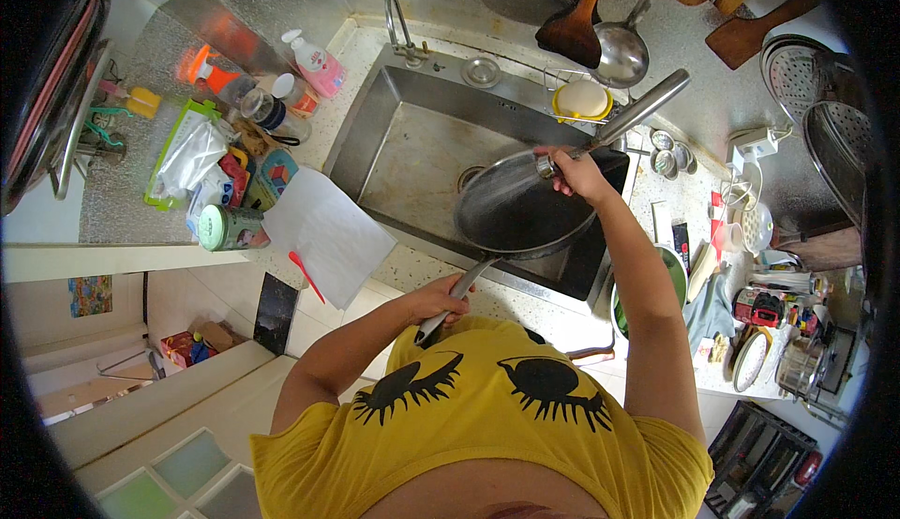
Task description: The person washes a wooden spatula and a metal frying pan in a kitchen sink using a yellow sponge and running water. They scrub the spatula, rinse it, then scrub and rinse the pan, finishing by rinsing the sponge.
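Note:
My left hand (441, 301) is closed around the grey handle (460, 285) of a dark frying pan (527, 209), close to my body. The pan is tilted over the steel sink (422, 139), partly covering its drain. Up to the right, my right hand (578, 178) grips the metal spout of a faucet (640, 107) near its outlet. A spray of water falls from the outlet onto the pan's inner surface. Under and beside the pan, a black panel (608, 188) lies at the sink's right side.
White paper (330, 231) and a red utensil (306, 276) lie left of the sink. Bottles (274, 107) and a pink pump bottle (316, 65) stand behind. A slim tap (401, 23) rises at the back. A ladle (622, 51) and wooden spatulas (573, 30) hang above.

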A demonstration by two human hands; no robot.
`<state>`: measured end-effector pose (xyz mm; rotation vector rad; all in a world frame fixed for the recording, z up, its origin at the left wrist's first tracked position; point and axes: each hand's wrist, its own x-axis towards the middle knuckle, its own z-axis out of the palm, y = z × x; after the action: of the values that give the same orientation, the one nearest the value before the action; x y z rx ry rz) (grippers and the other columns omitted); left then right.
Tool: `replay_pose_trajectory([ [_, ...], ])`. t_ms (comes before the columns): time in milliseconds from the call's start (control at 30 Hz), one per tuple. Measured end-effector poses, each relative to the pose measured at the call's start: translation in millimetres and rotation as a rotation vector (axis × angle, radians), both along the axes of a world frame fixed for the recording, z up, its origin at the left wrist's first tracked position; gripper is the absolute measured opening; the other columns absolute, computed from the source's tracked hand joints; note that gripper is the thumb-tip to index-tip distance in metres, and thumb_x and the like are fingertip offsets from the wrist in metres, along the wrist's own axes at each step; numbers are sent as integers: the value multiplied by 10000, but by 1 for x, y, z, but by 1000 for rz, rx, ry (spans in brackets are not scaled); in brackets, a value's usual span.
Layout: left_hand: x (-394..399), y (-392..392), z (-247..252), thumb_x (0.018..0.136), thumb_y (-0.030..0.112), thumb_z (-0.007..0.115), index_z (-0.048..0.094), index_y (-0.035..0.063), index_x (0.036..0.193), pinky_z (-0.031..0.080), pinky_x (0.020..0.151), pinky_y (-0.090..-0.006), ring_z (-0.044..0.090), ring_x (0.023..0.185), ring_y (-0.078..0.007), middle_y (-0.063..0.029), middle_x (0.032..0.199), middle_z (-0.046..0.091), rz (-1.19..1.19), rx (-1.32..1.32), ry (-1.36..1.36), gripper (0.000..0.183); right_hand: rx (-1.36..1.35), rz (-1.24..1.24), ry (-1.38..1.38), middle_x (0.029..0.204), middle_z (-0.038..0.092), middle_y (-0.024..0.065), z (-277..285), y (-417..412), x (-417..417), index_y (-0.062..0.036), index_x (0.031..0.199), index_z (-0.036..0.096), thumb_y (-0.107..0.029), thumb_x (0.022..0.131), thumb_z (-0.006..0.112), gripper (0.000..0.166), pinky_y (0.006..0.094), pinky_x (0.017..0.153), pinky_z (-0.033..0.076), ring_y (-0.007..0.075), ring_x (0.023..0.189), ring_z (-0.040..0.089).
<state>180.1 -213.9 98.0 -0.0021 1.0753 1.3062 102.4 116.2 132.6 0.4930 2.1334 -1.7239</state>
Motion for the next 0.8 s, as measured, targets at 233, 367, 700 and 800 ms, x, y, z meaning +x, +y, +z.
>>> replay_pose_trajectory([
  [233,-7,0,8,775,14,566,363,41,1105,382,435,-246,459,462,-102,-48,703,483,22,-102,44,388,198,-205,135,558,545,63,-13,-6,-3,-54,1008,631,-326,880,456,347,275,416,423,136,427,517],
  [367,-12,0,8,782,8,559,363,21,1106,401,443,-264,470,467,-118,-58,690,494,-6,-140,202,379,503,-275,210,681,613,143,-29,0,-4,-93,965,648,-341,854,489,314,373,588,483,283,620,608],
  [700,-21,3,-19,683,36,631,367,-52,1163,449,451,-340,560,493,-218,-149,740,546,-88,-358,658,555,867,-24,78,887,621,187,5,4,-1,-125,935,633,-385,815,490,320,435,754,466,363,866,586],
  [800,-24,2,-18,672,46,636,355,-52,1187,453,457,-347,569,503,-225,-167,780,559,-109,-374,666,594,739,123,58,762,628,184,-4,19,-2,-87,917,634,-377,816,499,335,418,629,490,331,709,625],
])
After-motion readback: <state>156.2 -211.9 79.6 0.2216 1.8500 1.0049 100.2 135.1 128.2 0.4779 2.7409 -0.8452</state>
